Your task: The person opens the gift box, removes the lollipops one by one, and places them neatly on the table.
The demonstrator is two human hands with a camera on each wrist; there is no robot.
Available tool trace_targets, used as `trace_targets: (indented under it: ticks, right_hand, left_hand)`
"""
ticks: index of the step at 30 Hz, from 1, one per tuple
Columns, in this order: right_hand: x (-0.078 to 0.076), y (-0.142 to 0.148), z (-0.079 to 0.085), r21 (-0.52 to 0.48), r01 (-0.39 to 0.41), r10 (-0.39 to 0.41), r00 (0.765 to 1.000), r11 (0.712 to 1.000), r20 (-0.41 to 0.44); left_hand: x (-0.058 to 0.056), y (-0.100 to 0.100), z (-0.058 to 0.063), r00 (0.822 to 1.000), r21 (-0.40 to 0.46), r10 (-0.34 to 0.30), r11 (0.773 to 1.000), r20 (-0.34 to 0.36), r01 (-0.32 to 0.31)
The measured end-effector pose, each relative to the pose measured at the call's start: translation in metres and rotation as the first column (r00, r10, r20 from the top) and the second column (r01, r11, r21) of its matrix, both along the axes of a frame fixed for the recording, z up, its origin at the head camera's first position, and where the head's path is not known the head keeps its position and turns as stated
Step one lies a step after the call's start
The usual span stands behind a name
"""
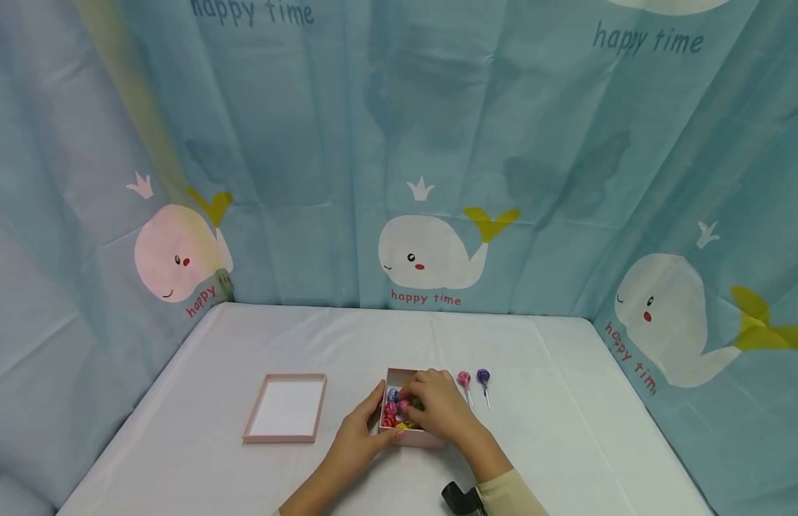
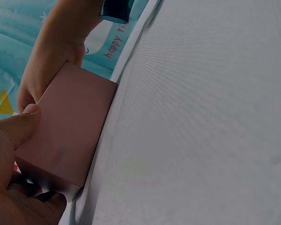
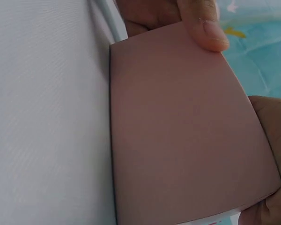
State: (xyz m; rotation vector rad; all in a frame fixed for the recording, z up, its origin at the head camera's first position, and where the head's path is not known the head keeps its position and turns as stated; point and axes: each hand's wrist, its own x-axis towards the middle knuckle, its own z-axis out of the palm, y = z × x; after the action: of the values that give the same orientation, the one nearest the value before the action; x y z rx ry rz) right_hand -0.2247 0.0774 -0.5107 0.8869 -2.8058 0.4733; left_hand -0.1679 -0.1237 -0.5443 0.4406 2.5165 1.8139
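Right grip [image 1: 440,407] dips into the box [image 1: 415,438], candies [image 1: 390,410] at its nine o'clock, can't tell if pinching; left grip [image 1: 359,431] clamps the corner!

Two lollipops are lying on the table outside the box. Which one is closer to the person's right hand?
The pink lollipop. It lies just beside the right hand, while the purple lollipop lies farther out to the right.

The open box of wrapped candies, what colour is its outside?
Dusty pink; the box shows best from the right wrist.
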Motion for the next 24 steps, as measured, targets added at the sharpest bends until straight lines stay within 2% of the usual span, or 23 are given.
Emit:
trace_targets:
  ticks: [7, 13, 18, 24]
  right_hand:
    - [0.0012, -0.0034, 0.0067, 0.088, 0.008, -0.01, 1.0, 0.996, 0.022]
    - [0.0007, -0.004, 0.0078, 0.122, -0.008, 0.005, 1.0, 0.993, 0.027]
    - [-0.0003, -0.0029, 0.0068, 0.085, -0.009, 0.007, 0.999, 0.996, 0.031]
    - [-0.0011, -0.0006, 0.0025, -0.018, -0.004, 0.005, 1.0, 1.0, 0.025]
  left_hand:
    - [-0.0007, -0.0004, 0.0001, 1.0, -0.013, 0.0, 1.0, -0.001, 0.0]
    - [0.0001, 0.0003, 0.0023, 1.0, -0.019, -0.004, 1.0, 0.011, 0.004]
    - [0.0006, 0.0, 0.0027, 1.0, -0.018, 0.0, 1.0, 0.006, 0.0]
    - [0.0009, -0.0007, 0.0016, 1.0, -0.011, 0.0, 1.0, 0.004, 0.0]
